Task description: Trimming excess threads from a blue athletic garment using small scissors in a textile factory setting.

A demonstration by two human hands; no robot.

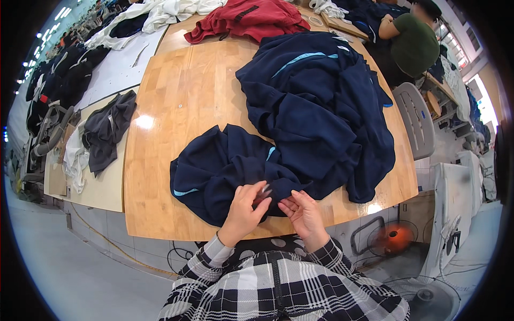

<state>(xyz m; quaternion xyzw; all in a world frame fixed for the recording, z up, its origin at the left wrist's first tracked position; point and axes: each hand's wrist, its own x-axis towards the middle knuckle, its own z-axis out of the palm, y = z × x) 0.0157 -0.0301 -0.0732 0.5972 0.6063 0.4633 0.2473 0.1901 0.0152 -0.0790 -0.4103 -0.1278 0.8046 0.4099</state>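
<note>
A navy garment with light-blue trim lies bunched at the table's near edge. Over its near side, my left hand is closed with thumb and forefinger around a small shiny metal tool. The tool is blurred and mostly covered by the fingers, so its kind does not show. Just to the right, my right hand pinches an edge of the navy cloth between thumb and fingers. Both hands are close together, with a fold of the garment between them.
A large heap of navy garments covers the right of the wooden table. Red garments lie at the far edge. Grey cloth rests on a side table at left. A grey chair and a seated person are at right.
</note>
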